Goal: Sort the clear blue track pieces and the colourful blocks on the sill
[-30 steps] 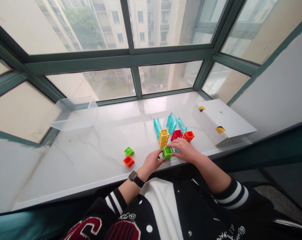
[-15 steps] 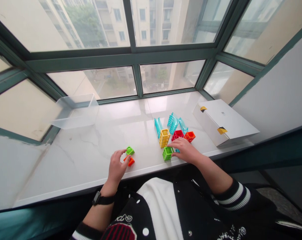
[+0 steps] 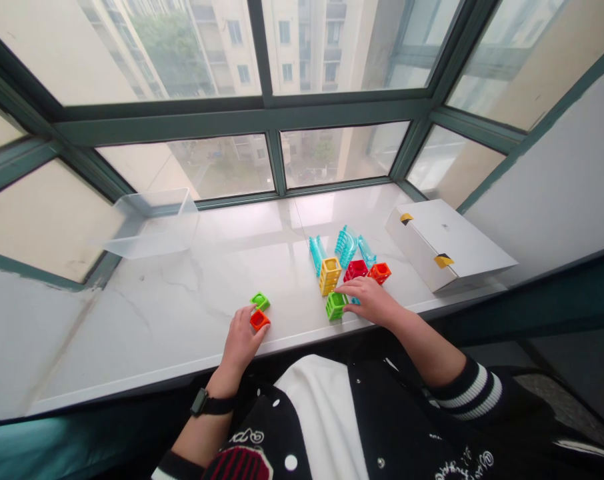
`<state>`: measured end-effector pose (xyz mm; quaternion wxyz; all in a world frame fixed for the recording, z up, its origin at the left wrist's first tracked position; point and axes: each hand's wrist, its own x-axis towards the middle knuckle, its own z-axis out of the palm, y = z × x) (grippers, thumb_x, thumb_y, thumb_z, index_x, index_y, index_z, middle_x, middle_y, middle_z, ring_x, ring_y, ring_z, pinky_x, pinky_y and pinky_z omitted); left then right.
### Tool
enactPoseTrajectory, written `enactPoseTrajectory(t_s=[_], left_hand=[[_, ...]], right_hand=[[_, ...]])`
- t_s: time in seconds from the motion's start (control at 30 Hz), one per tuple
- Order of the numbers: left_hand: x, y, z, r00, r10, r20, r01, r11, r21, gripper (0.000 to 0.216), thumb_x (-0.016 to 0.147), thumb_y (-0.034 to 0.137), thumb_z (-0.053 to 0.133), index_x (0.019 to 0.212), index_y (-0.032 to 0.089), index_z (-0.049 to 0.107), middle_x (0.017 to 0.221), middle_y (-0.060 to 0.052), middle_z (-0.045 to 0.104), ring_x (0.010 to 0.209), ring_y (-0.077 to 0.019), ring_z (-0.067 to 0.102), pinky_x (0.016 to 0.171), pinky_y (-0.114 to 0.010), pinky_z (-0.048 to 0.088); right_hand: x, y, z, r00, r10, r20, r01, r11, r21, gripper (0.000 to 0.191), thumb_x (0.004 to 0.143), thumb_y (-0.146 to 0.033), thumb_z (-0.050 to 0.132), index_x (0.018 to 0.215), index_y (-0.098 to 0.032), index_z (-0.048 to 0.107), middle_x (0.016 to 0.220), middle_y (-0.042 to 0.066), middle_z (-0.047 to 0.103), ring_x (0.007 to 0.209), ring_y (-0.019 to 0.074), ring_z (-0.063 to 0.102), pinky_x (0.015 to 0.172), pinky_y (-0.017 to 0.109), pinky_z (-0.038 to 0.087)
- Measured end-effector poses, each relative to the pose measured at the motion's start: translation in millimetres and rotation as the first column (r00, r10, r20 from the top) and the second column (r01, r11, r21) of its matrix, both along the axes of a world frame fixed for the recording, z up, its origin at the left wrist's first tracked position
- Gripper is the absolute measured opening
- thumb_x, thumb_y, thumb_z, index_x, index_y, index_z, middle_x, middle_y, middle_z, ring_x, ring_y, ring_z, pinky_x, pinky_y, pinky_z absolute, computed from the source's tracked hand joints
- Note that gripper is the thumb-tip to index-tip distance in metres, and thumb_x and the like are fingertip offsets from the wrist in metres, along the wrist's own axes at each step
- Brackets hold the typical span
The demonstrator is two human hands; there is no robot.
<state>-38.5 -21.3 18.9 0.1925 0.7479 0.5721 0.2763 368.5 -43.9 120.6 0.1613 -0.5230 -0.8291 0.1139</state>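
Observation:
My left hand has its fingers and thumb around a small orange block near the front edge of the white ledge. Just behind that sits a low green block, close to my fingertips. On the right, my right hand has its fingertips and thumb at a taller, open-topped green block. A yellow block stack stands directly behind it. Beyond my right hand are a red block and another orange block. A small blue piece is mostly hidden under this hand.
Translucent blue track pieces lie behind the blocks. A white box with yellow-black tabs is at the right, and a clear plastic bin at the back left. Green-framed windows bound the ledge.
My left hand has shifted slightly right and toward me, from the low green block to the orange one, which now sits turned with its opening up. My right hand has barely moved.

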Motion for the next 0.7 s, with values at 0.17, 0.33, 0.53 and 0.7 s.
enactPoseTrajectory(t_s=[0.17, 0.33, 0.53, 0.7], left_hand=[[4.4, -0.4, 1.1, 1.000, 0.004, -0.020, -0.005, 0.999, -0.050, 0.053, 0.092, 0.038, 0.062, 0.141, 0.021, 0.055, 0.131, -0.014, 0.061, 0.126, -0.0331, 0.059, 0.112, -0.053, 0.048], [4.7, -0.7, 4.3, 0.999, 0.007, -0.053, -0.013, 0.994, -0.108, 0.050, 0.092, 0.038, 0.060, 0.139, 0.021, 0.059, 0.125, -0.012, 0.065, 0.117, -0.0318, 0.063, 0.106, -0.050, 0.052], [3.0, 0.4, 8.5, 0.996, -0.001, -0.088, -0.013, 0.988, -0.152, 0.050, 0.093, 0.037, 0.059, 0.141, 0.022, 0.062, 0.122, -0.011, 0.067, 0.113, -0.0301, 0.065, 0.099, -0.045, 0.054], [3.3, -0.3, 10.6, 0.996, -0.076, -0.041, 0.067, 0.979, -0.190, 0.052, 0.092, 0.033, 0.060, 0.143, 0.026, 0.064, 0.128, -0.009, 0.066, 0.117, -0.0274, 0.065, 0.105, -0.042, 0.052]], right_hand=[[1.0, -0.3, -2.3, 1.000, 0.000, -0.002, 0.000, 1.000, 0.031, 0.045, 0.084, -0.030, 0.087, 0.127, -0.028, 0.076, 0.123, 0.010, 0.078, 0.113, 0.0330, 0.072, 0.100, 0.051, 0.055], [1.6, -1.1, -1.9, 1.000, 0.008, -0.021, -0.007, 0.997, 0.073, 0.045, 0.083, -0.032, 0.087, 0.126, -0.027, 0.076, 0.122, 0.011, 0.078, 0.115, 0.0334, 0.071, 0.103, 0.053, 0.053], [-0.4, -4.9, 5.9, 0.998, 0.011, -0.064, -0.005, 0.995, 0.097, 0.050, 0.081, -0.033, 0.089, 0.128, -0.028, 0.074, 0.126, 0.010, 0.076, 0.117, 0.0336, 0.069, 0.105, 0.055, 0.051], [-3.7, -9.6, 15.2, 0.991, -0.006, -0.130, 0.024, 0.990, 0.136, 0.041, 0.089, -0.033, 0.081, 0.129, -0.027, 0.072, 0.126, 0.009, 0.075, 0.117, 0.0321, 0.067, 0.107, 0.055, 0.049]])
